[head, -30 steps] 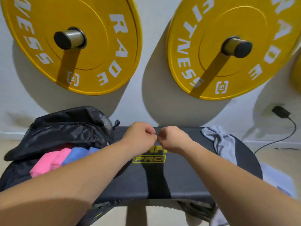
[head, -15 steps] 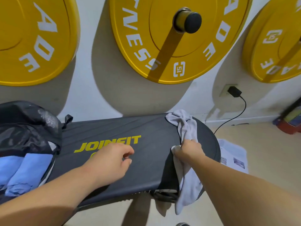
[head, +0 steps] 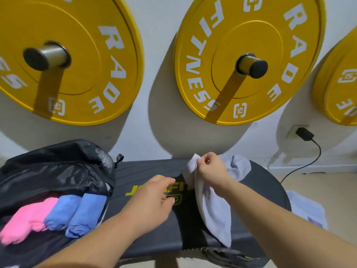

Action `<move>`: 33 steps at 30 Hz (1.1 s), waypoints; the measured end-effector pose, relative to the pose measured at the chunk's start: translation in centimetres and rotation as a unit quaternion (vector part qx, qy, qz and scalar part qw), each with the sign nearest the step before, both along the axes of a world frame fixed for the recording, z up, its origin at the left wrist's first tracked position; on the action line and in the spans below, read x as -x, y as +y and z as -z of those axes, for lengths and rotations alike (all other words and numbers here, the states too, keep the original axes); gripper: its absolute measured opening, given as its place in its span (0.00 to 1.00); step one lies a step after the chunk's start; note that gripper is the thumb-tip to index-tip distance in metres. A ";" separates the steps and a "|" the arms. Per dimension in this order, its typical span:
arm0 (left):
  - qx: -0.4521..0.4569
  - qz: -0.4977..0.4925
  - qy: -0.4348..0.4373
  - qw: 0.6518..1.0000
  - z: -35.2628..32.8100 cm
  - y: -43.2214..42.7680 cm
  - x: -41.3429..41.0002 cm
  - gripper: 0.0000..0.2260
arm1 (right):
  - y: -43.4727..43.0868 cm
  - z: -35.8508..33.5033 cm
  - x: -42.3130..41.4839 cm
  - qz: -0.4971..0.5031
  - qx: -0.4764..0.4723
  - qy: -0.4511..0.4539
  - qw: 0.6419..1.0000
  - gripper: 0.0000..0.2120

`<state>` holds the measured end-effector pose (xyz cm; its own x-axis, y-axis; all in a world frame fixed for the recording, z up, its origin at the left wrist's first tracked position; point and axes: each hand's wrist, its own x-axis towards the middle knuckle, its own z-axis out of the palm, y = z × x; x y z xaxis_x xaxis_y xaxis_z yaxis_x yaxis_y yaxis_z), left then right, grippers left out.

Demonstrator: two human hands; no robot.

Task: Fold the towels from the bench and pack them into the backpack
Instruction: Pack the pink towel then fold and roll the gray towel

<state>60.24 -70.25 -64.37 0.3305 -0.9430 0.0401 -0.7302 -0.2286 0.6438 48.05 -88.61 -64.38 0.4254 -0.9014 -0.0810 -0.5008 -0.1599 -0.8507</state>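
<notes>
A pale grey towel [head: 214, 211] lies across the black bench [head: 146, 171], one end bunched at the far right. My right hand [head: 210, 169] pinches its corner and lifts it above the bench. My left hand [head: 152, 198] hovers over the yellow lettering on the bench, fingers loosely curled, holding nothing, just left of the towel. The black backpack [head: 54, 171] lies open on the bench's left end. Inside it sit a pink rolled towel [head: 29, 217] and two blue rolled towels [head: 77, 213].
Yellow weight plates [head: 249, 55] hang on pegs on the white wall behind the bench. A black charger [head: 304, 134] is plugged in at the right, its cable trailing to the floor. A pale cloth [head: 307, 209] lies on the floor to the right of the bench.
My right hand has lifted the grey towel's corner up and leftward from the bench's right end. My left hand has stayed over the lettering. The camera has swung back left, showing the backpack's contents.
</notes>
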 end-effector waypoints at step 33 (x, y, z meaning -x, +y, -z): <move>0.108 -0.076 0.170 0.977 -6.8 4.7 0.5 0.15 | 10.9 -7.8 3.1 -0.197 -0.083 -0.088 0.973 0.14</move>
